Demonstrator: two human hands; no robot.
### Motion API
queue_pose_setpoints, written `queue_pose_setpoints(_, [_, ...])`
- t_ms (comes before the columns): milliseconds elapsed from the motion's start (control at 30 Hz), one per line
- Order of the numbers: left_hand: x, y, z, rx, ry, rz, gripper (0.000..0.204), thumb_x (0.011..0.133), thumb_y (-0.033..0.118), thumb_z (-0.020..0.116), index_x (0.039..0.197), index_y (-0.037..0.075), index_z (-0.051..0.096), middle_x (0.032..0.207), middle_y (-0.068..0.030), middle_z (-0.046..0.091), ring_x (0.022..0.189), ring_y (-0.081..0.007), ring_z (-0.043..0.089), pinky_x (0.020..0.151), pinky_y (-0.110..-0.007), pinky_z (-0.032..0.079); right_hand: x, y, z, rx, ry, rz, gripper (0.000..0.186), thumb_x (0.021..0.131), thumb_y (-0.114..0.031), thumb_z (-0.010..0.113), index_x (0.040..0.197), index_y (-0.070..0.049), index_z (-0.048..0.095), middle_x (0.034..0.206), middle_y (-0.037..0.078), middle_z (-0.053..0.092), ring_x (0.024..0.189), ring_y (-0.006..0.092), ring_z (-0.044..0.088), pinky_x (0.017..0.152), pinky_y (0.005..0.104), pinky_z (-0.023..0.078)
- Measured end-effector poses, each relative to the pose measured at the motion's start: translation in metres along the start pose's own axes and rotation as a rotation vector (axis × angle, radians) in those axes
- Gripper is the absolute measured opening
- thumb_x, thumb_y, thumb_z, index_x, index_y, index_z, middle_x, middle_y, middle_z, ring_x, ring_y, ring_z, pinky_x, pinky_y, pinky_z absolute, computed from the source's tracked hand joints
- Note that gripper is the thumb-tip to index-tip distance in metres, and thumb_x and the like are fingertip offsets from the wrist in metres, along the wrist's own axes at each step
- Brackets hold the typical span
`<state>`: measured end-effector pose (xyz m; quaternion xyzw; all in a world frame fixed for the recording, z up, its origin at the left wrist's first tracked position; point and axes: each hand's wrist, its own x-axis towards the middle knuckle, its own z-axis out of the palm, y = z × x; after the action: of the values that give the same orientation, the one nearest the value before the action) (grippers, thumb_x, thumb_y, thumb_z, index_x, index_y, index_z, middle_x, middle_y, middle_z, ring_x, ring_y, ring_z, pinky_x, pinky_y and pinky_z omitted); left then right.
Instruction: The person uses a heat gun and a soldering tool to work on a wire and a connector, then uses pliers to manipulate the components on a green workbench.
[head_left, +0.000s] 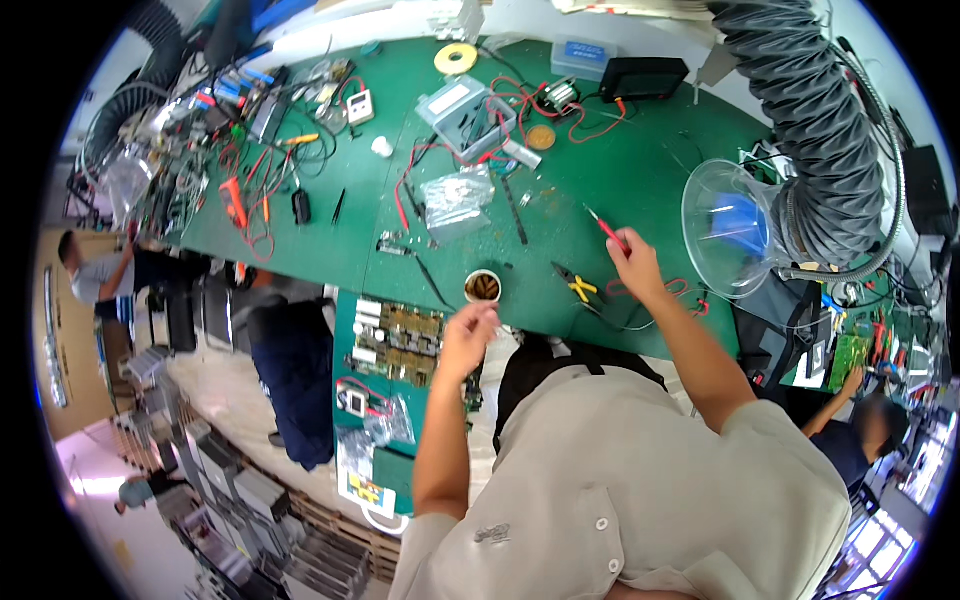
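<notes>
Jutting past right fingers: red-handled tool, angled forward-left.

Your head cam, L of the pair, looks steeply down & fwd from above the near side of the flat green workbench, fairly close; fisheye FOV bows straight edges & incl. your beige buttoned cloth shirt nearside of it.

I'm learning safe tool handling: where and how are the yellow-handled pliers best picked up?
Probably by the yellow handles of the pliers, coming from the person's near right side: the handles spread that way, while the dark nose points away and left.
</notes>
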<state>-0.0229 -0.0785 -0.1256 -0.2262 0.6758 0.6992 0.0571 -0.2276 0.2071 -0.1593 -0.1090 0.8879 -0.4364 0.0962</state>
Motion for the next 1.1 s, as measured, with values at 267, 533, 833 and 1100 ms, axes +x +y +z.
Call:
queue_pose_setpoints(267, [0.288, 0.043, -0.077, 0.523, 0.253, 0.350, 0.022, 0.088, 0.012, 0.063, 0.104, 0.000, 0.069, 0.076, -0.0074, 0.070, 0.064, -0.0121, 0.065, 0.061, -0.029, 0.052, -0.069, -0.046, -0.025, -0.002, 0.015, -0.090, 0.020, 0.092, -0.013, 0.060, 0.106, 0.001, 0.063, 0.088, 0.018, 0.065, 0.078, 0.0336, 0.064, 0.070, 0.0381, 0.050])
queue_pose_setpoints(533, [0.435, 0.065, -0.029, 0.758, 0.077, 0.611, 0.022, 0.083, 0.006, 0.058, 0.100, 0.004, 0.072, 0.090, -0.0210, 0.070, 0.089, -0.0404, 0.067, 0.081, -0.045, 0.053, -0.097, -0.066, -0.006, -0.024, 0.139, 0.026, 0.019, 0.087, -0.006, 0.064, 0.106, -0.001, 0.066, 0.101, 0.017, 0.068, 0.095, 0.0358, 0.064, 0.085, 0.0411, 0.050])
queue_pose_setpoints(833, [0.508, 0.028, -0.014, 1.197, 0.110, 0.370, 0.022, 0.085, 0.019, 0.063, 0.085, 0.000, 0.072, 0.088, -0.0230, 0.069, 0.088, -0.0398, 0.067, 0.081, -0.046, 0.054, -0.106, -0.071, -0.006, -0.080, 0.176, 0.087, 0.019, 0.086, -0.006, 0.066, 0.104, 0.000, 0.067, 0.102, 0.018, 0.068, 0.098, 0.0365, 0.063, 0.087, 0.0409, 0.050])
queue_pose_setpoints(1100, [0.491, 0.046, 0.019, 1.122, 0.180, 0.186, 0.018, 0.085, 0.010, 0.061, 0.094, -0.004, 0.068, 0.099, -0.0246, 0.069, 0.096, -0.0388, 0.068, 0.083, -0.043, 0.056, -0.120, -0.061, -0.011, -0.075, 0.179, 0.142, 0.019, 0.086, -0.004, 0.066, 0.104, 0.000, 0.066, 0.100, 0.017, 0.068, 0.095, 0.0366, 0.064, 0.084, 0.0401, 0.051])
